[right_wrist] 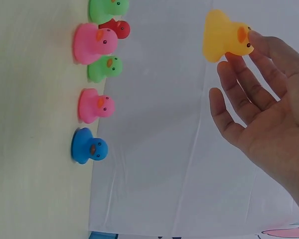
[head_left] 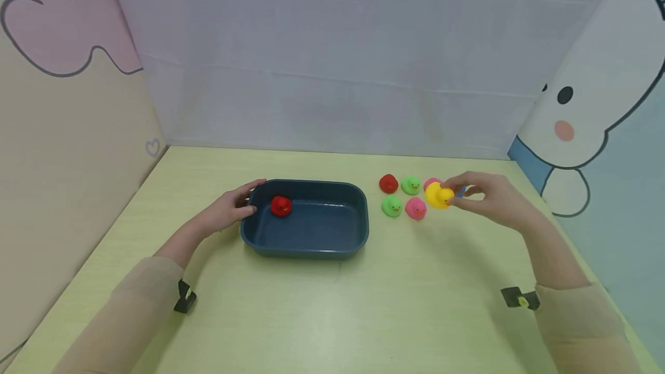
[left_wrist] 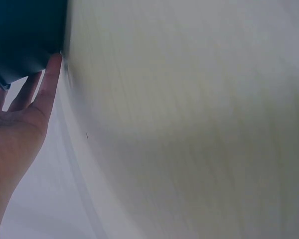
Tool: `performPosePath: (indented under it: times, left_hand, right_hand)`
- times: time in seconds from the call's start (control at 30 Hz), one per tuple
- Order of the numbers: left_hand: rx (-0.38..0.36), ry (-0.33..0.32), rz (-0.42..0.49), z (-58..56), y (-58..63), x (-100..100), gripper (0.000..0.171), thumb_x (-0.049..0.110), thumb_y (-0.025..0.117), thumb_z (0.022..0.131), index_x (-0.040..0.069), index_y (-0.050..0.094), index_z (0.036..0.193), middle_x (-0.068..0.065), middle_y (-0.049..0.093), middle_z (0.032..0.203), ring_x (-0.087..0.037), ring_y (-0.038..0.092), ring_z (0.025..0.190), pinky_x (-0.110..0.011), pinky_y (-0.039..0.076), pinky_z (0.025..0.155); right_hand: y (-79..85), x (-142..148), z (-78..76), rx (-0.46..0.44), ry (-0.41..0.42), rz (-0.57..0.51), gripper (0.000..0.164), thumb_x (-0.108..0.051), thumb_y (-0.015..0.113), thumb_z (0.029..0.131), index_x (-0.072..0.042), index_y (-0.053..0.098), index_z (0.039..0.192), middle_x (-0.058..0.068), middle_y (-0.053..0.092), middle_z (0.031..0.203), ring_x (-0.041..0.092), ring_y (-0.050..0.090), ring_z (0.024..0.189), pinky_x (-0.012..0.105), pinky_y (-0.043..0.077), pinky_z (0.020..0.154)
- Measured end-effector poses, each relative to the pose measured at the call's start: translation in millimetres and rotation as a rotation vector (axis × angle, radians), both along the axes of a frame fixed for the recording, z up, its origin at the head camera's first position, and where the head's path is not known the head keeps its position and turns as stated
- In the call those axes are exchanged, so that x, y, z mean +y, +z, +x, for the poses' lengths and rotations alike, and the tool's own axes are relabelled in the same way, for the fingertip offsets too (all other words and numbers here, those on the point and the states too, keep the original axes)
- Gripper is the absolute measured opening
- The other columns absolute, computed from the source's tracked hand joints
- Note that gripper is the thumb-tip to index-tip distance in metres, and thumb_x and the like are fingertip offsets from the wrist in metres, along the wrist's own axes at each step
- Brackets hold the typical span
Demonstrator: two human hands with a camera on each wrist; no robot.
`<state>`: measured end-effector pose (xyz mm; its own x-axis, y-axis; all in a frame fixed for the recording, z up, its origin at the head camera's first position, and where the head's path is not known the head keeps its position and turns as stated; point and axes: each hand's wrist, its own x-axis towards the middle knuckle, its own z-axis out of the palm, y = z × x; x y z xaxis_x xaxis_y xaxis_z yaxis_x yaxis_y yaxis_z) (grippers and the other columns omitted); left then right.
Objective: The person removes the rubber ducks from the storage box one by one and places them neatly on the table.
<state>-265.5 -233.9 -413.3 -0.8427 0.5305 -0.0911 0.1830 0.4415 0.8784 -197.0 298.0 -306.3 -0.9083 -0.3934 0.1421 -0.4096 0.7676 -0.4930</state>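
Note:
My left hand [head_left: 227, 210] holds the left end of a dark blue rectangular basin [head_left: 306, 251], its thumb at the rim. In the left wrist view, fingers [left_wrist: 51, 82] lie against the outer wall of the basin. One red rubber duck [head_left: 281, 206] sits inside it, near the left end. My right hand [head_left: 485, 198] pinches a yellow rubber duck [head_left: 438, 195] by its head, between thumb and fingertips. The right wrist view shows that yellow duck [right_wrist: 220, 37] raised off the table, the other fingers spread below it.
Right of the basin stand several rubber ducks: a red one [head_left: 388, 183], two green ones [head_left: 411, 184], two pink ones [head_left: 416, 208] and a blue one [right_wrist: 88, 146]. The pale table [head_left: 332, 316] ends at a white sheet [head_left: 332, 85] behind, with printed panels at both sides.

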Motion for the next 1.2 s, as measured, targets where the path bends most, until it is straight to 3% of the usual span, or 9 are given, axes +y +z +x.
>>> performPosePath:
  times: [0.37,0.63,1.2]
  left_hand:
    - [0.006,0.003,-0.009,-0.1,-1.6,-0.4,0.061,0.009,0.051,0.096,0.022,0.027,0.15,-0.024,0.035,0.146,-0.041,0.043,0.128,-0.043,0.049,0.091]
    - [0.017,0.004,-0.018,1.5,1.4,0.9,0.061,0.009,0.051,0.096,0.022,0.025,0.15,-0.025,0.032,0.148,-0.042,0.041,0.129,-0.048,0.048,0.092]
    - [0.032,0.008,-0.033,4.9,5.4,1.4,0.061,0.007,0.05,0.096,0.018,0.025,0.15,-0.027,0.031,0.147,-0.044,0.041,0.128,-0.047,0.05,0.091]
  right_hand:
    - [-31.9,23.7,-9.8,-0.084,-0.062,-0.043,0.03,-0.021,0.068,0.087,-0.009,0.066,0.116,0.006,0.065,0.107,0.01,0.056,0.089,0.017,0.051,0.077]
    - [-49.8,32.2,-18.5,-0.16,-0.125,-0.022,0.032,-0.024,0.067,0.088,-0.008,0.066,0.115,0.008,0.066,0.105,0.021,0.056,0.093,0.013,0.049,0.076]
    - [-75.9,42.7,-33.7,-0.219,-0.163,0.003,0.035,-0.028,0.067,0.088,-0.006,0.065,0.116,0.01,0.066,0.101,0.027,0.058,0.094,0.027,0.051,0.074]
